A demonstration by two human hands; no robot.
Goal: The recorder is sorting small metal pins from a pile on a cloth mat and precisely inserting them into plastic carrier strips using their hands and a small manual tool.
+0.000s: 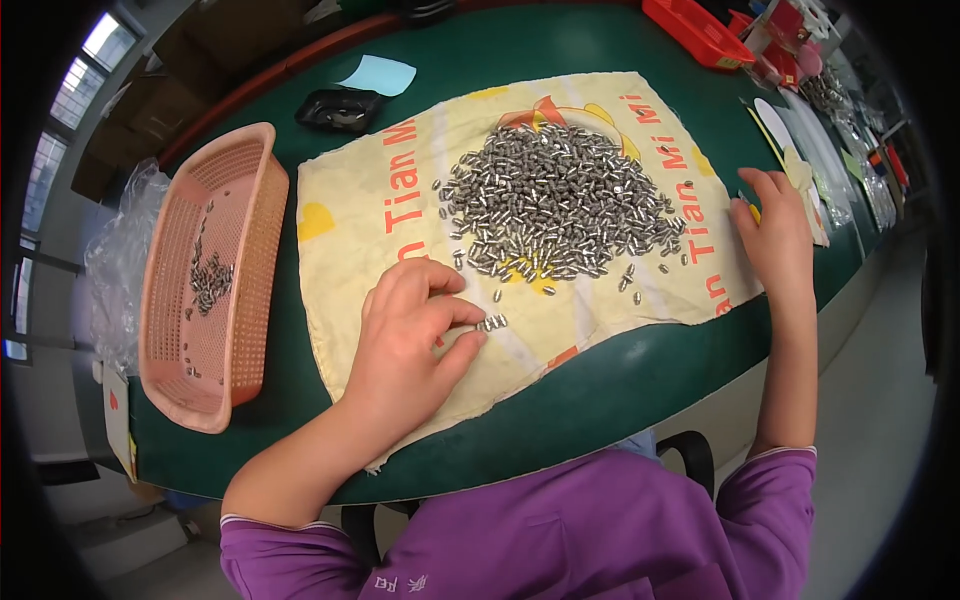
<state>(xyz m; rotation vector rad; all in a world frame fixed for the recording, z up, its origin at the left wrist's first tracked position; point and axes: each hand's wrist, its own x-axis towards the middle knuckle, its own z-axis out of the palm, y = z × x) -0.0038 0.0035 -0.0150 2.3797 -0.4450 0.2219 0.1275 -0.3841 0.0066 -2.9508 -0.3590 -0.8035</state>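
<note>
Left hand [400, 335] has thumb and index finger pinching the left end of a short row of metal pieces [496, 322], which sits on the yellow cloth [340, 285] just this side of a big heap [560, 205]. Right hand [778, 225] is loose, thumb and fingers apart near the cloth's edge; 1 pink basket [258, 280] with more pieces [212, 283] is over left.

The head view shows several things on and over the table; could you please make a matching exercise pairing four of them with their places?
1. Pink basket
2. Heap of metal pieces
3. Left hand
4. Red tray

A. Fingertips at a short row of pieces
B. Far side of the green table, right of centre
C. Left of the yellow cloth
D. Piled on the cloth

Pairs: 1-C, 2-D, 3-A, 4-B
</note>
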